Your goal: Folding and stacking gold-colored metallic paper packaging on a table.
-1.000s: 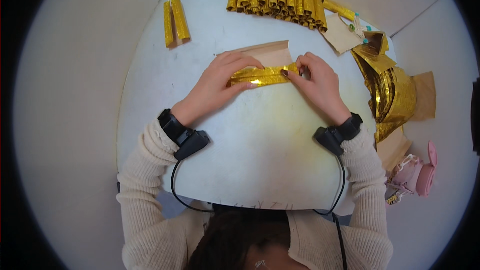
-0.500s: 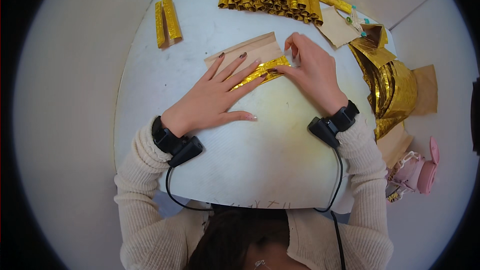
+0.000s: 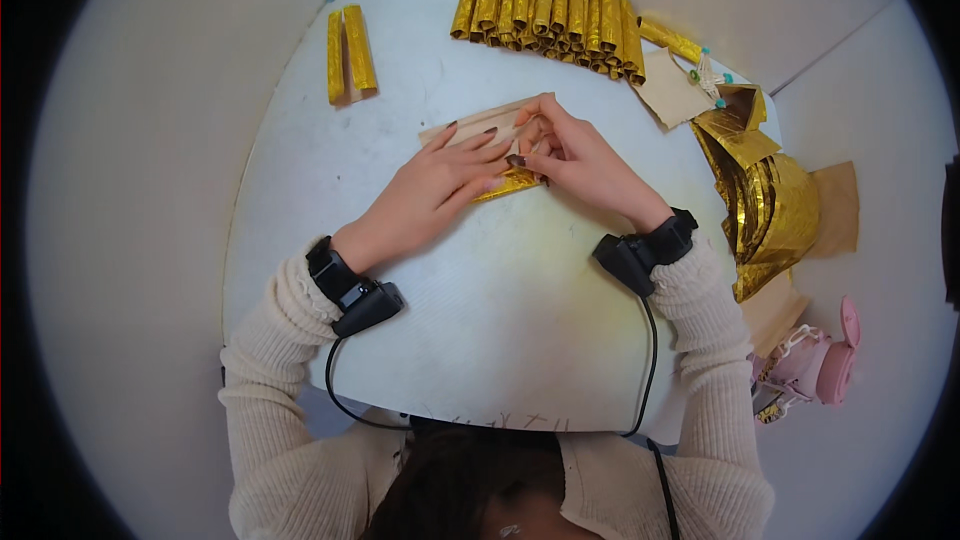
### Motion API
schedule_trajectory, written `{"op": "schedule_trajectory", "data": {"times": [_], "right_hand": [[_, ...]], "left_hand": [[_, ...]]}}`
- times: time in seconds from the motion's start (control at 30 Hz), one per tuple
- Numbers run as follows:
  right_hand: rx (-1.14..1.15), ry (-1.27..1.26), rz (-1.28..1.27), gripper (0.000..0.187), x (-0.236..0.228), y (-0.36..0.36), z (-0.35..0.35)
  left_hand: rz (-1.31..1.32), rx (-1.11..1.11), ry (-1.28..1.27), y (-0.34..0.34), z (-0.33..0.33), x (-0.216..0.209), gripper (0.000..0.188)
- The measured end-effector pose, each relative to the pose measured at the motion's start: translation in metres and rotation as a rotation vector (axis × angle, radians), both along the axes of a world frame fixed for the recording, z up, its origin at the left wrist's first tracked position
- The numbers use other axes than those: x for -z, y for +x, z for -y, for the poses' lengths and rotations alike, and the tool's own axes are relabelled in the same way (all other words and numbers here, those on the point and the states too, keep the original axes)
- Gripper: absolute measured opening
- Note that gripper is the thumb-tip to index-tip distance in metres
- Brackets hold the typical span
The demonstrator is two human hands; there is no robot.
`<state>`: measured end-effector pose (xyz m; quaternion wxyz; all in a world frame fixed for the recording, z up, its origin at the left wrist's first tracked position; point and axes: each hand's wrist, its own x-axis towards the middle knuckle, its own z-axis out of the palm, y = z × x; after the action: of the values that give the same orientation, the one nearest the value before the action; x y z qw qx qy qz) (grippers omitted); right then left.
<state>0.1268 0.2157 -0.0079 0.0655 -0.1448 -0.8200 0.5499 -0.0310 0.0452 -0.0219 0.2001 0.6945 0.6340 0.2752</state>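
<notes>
A brown paper sheet with a gold foil side (image 3: 508, 183) lies on the table in front of me, its near edge folded over to show gold. Flat across its left and middle parts rests my left hand (image 3: 425, 185), fingers stretched out and slightly apart. My right hand (image 3: 590, 165) is at the sheet's right end, fingers curled in and thumb close to the left fingertips, gripping the folded strip. Exactly where the fingers pinch is partly hidden. Both wrists wear black straps with small black devices and cables.
Several gold paper rolls (image 3: 550, 15) are piled at the far edge of the white table (image 3: 480, 330). A partly folded gold piece (image 3: 352, 55) lies far left. At the right are a stack of gold sheets (image 3: 775, 200), a brown sheet (image 3: 670, 88) and a pink bottle (image 3: 815, 365).
My right hand has moved left over the sheet, closer to my left hand, with its fingers curling in. My left fingers have drawn closer together. The whole view has shifted slightly.
</notes>
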Motion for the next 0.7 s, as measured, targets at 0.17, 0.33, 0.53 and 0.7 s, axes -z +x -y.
{"op": "schedule_trajectory", "data": {"times": [0.17, 0.33, 0.53, 0.7], "right_hand": [[0.03, 0.36, -0.153, 0.032, -0.018, -0.018, 0.009], [0.022, 0.394, -0.107, 0.036, 0.001, -0.016, 0.007], [0.045, 0.546, -0.064, 0.024, -0.006, -0.013, 0.014], [0.094, 0.567, -0.026, 0.016, -0.013, -0.004, 0.015]], "left_hand": [[-0.053, 0.042, -0.025, -0.004, 0.002, -0.003, 0.037], [-0.098, -0.07, 0.104, 0.003, 0.007, -0.011, 0.053], [-0.316, -0.182, 0.2, 0.013, 0.013, -0.018, 0.072], [-0.258, -0.072, 0.108, 0.011, 0.013, -0.004, 0.066]]}}
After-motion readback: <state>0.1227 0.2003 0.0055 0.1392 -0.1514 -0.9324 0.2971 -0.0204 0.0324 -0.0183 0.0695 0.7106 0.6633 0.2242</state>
